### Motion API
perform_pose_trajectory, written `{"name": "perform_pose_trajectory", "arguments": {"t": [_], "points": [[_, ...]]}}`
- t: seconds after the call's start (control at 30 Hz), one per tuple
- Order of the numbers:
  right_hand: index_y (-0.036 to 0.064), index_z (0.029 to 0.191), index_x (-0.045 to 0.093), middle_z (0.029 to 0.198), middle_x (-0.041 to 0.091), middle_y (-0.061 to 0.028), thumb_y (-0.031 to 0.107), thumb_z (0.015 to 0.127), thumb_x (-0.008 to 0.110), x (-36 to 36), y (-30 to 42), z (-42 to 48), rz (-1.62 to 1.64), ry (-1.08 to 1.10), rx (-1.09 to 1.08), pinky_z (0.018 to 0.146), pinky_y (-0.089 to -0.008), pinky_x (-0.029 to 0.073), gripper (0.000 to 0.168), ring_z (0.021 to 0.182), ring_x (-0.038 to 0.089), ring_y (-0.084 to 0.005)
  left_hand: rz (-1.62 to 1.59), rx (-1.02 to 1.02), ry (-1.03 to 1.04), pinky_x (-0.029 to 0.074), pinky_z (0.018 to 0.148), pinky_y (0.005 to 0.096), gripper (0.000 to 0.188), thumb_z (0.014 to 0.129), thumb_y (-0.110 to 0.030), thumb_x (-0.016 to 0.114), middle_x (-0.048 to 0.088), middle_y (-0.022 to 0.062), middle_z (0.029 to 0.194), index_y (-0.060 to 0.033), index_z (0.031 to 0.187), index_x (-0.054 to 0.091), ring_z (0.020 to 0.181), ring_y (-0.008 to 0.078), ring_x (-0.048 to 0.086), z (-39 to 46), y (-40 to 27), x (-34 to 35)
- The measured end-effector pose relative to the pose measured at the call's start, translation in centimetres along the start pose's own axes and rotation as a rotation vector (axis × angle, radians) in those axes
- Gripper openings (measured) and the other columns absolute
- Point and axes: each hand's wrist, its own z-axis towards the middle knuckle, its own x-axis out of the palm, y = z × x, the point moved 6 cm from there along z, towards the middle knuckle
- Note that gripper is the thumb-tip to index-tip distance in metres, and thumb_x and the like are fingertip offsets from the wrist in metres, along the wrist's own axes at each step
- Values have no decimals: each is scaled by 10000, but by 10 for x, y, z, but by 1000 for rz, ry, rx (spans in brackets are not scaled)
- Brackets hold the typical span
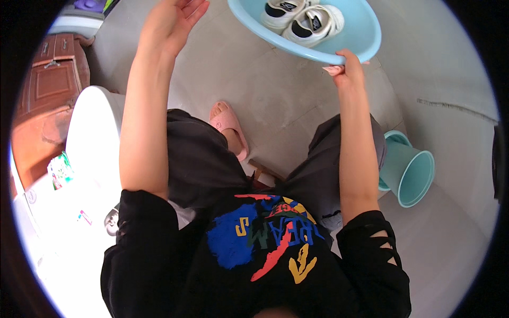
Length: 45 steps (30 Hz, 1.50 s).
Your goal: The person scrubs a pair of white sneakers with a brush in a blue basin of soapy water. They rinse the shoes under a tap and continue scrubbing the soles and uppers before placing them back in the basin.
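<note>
A light blue plastic basin [366, 35] is at the top of the head view, its upper part cut off by the frame. Inside it lie two white shoes with black heel patches, one nearer [314, 28] and one farther [278, 12]. My right hand [350, 71] grips the basin's near rim, thumb on top and the other fingers mostly underneath. To the left of the basin, my left hand [175, 26] is raised with its fingers apart and nothing in it. The top edge of the picture cuts off part of that hand.
Teal plastic buckets [415, 171] lie or stand by the wall, right of my knee. At left are a reddish-brown wooden cabinet [53, 83] and a white rounded surface [93, 131], overexposed. My foot wears a pink slipper [238, 139] on the grey tiled floor [254, 83].
</note>
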Motion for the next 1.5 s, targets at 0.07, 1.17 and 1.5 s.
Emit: {"name": "perform_pose_trajectory", "arguments": {"t": [0.07, 1.17, 1.5], "points": [[28, 798, 446, 764, 457, -63, -29, 729, 592, 24, -10, -3, -42, 72, 53, 408, -241, 332, 171, 542, 419, -132, 162, 33, -50, 440, 920, 307, 319, 920, -145, 508, 575, 104, 1140, -13, 1210, 491, 1043, 190, 557, -6, 9, -20], [89, 802, 461, 649, 465, -1, 75, 746, 652, 215, -129, -132, -659, 806, 141, 339, -189, 289, 199, 476, 438, -83, -337, 342, -646, 550, 752, 453, 269, 806, -28, 624, 579, 105, 975, -74, 996, 439, 908, 240, 605, -186, 20, -223], [111, 801, 509, 613, 488, 45, 197, 745, 673, 198, -85, -302, -828, 1245, 114, 311, -183, 254, 194, 381, 355, -34, -185, 663, -695, 502, 856, 350, 218, 879, -203, 590, 568, 28, 1067, -83, 1060, 578, 1060, 159, 531, -457, 5, -127]]}}
